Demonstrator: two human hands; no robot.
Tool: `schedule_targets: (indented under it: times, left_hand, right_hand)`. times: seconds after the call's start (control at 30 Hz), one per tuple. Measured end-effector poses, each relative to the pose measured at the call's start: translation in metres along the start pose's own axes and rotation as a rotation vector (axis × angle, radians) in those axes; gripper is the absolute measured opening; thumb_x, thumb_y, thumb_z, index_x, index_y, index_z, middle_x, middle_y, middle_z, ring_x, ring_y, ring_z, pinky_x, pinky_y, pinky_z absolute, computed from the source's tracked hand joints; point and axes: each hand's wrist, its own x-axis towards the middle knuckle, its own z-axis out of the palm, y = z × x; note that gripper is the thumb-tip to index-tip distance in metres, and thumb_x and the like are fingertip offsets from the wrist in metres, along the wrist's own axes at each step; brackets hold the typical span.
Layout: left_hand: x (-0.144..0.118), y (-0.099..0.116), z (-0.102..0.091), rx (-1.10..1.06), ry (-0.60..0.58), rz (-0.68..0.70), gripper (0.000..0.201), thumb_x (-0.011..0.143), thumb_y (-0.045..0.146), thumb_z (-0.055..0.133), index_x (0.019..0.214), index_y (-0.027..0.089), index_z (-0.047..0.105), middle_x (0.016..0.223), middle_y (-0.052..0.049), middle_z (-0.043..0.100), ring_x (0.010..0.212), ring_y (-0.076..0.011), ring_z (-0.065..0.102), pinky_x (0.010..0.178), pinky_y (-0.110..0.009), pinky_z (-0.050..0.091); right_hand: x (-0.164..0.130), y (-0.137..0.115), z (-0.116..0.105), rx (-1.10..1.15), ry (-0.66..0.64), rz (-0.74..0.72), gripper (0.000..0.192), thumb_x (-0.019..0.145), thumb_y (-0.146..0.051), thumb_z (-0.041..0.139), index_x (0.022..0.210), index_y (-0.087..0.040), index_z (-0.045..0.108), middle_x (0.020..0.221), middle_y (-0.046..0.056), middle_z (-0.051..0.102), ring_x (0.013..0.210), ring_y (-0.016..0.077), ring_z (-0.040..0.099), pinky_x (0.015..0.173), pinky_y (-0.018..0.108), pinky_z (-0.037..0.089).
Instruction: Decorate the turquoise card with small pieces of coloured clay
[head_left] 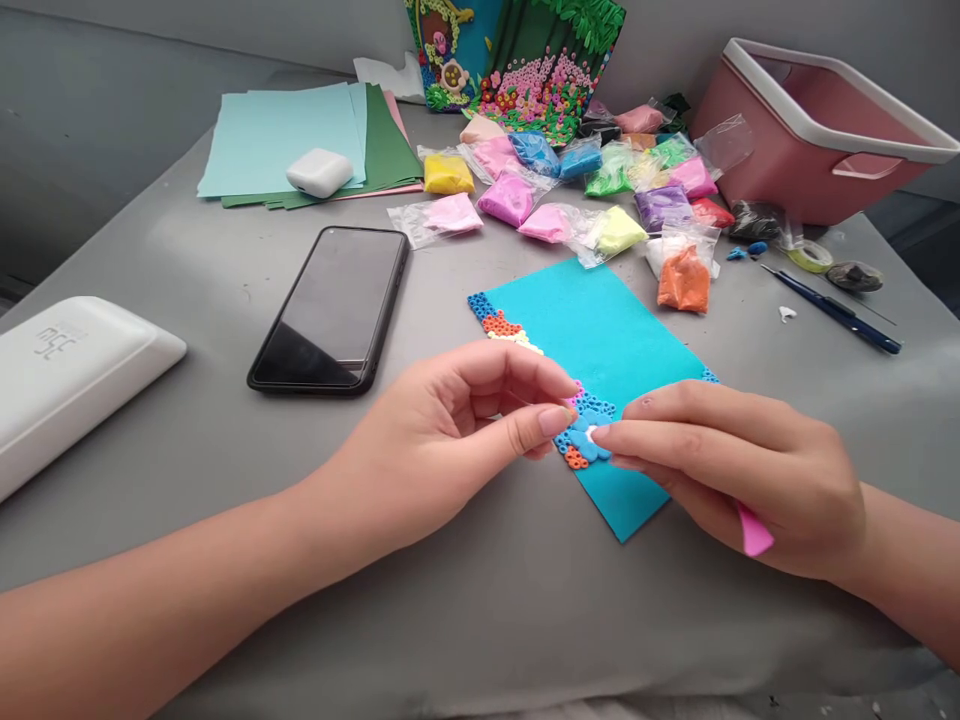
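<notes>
A turquoise card (626, 320) lies at an angle on the table, with small blue, orange, pale yellow and pink clay rings along its left edge. Over its lower left part is a blue clay flower (598, 441) with a white centre, partly hidden by fingers. My left hand (480, 420) is closed, thumb and fingertips together at the flower's left side; whatever they pinch cannot be made out. My right hand (750, 460) has its fingertips at the white centre, while a pink tool (754, 531) pokes out from under its curled fingers, mostly hidden.
Bagged clay (510, 198) in many colours spreads across the back. A phone (330, 310), white power bank (82, 380), earbud case (320, 173) and paper sheets (285, 135) sit left. A pink bin (772, 150), dark blue pen-like tool (840, 312) and decorated panel (555, 70) stand farther off.
</notes>
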Motion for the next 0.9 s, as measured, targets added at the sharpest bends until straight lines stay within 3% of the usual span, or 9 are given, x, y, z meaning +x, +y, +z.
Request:
schedule_targets:
  times: [0.13, 0.3, 0.4, 0.53, 0.67, 0.9]
  left_hand:
    - [-0.001, 0.0, -0.001, 0.02, -0.007, -0.005, 0.007, 0.09, 0.024, 0.08, 0.093, 0.02, 0.075, 0.088, 0.004, 0.073, 0.074, -0.0061, 0.068, 0.072, -0.013, 0.06]
    - [-0.001, 0.001, 0.0, 0.001, 0.001, -0.01, 0.005, 0.09, 0.021, 0.079, 0.09, 0.019, 0.075, 0.085, 0.004, 0.072, 0.072, -0.0053, 0.067, 0.071, -0.012, 0.059]
    - [0.0, 0.001, 0.001, -0.008, 0.006, -0.007, 0.005, 0.089, 0.019, 0.079, 0.088, 0.018, 0.075, 0.084, 0.004, 0.072, 0.072, -0.0053, 0.067, 0.07, -0.012, 0.059]
    - [0.001, 0.001, 0.0, -0.009, 0.004, -0.011, 0.005, 0.089, 0.02, 0.08, 0.09, 0.019, 0.075, 0.084, 0.004, 0.072, 0.072, -0.0059, 0.067, 0.07, -0.012, 0.059]
    - [0.0, 0.002, 0.0, -0.004, 0.002, -0.015, 0.004, 0.09, 0.019, 0.079, 0.089, 0.018, 0.075, 0.082, 0.004, 0.071, 0.071, -0.0057, 0.066, 0.07, -0.012, 0.059]
    - [0.0, 0.0, 0.0, 0.004, 0.0, -0.007, 0.005, 0.089, 0.02, 0.079, 0.089, 0.019, 0.075, 0.084, 0.003, 0.072, 0.071, -0.006, 0.067, 0.07, -0.013, 0.059]
  right_hand:
    - [-0.001, 0.0, -0.001, -0.025, -0.019, -0.019, 0.009, 0.097, -0.012, 0.067, 0.102, -0.02, 0.07, 0.085, 0.002, 0.073, 0.074, 0.0114, 0.07, 0.068, 0.021, 0.059]
    - [-0.001, 0.0, 0.001, -0.018, -0.031, -0.038, 0.01, 0.097, -0.01, 0.067, 0.105, -0.017, 0.069, 0.092, 0.005, 0.077, 0.079, 0.0125, 0.073, 0.075, 0.022, 0.06]
    - [-0.002, 0.001, 0.003, 0.003, -0.041, -0.032, 0.003, 0.098, -0.019, 0.069, 0.1, -0.018, 0.067, 0.084, 0.003, 0.075, 0.071, 0.0132, 0.071, 0.068, 0.024, 0.059]
    - [-0.003, 0.0, 0.004, 0.046, -0.065, -0.021, 0.011, 0.097, -0.009, 0.065, 0.103, -0.018, 0.067, 0.087, 0.004, 0.076, 0.072, 0.0129, 0.07, 0.065, 0.024, 0.057]
    - [-0.004, 0.001, 0.005, 0.049, -0.071, -0.046, 0.001, 0.098, -0.016, 0.068, 0.099, -0.016, 0.067, 0.081, 0.004, 0.073, 0.068, 0.0132, 0.067, 0.061, 0.025, 0.053]
    - [-0.01, 0.005, 0.011, 0.023, -0.147, -0.013, 0.026, 0.101, -0.011, 0.053, 0.103, -0.024, 0.075, 0.101, 0.003, 0.075, 0.078, 0.0129, 0.069, 0.065, 0.026, 0.052]
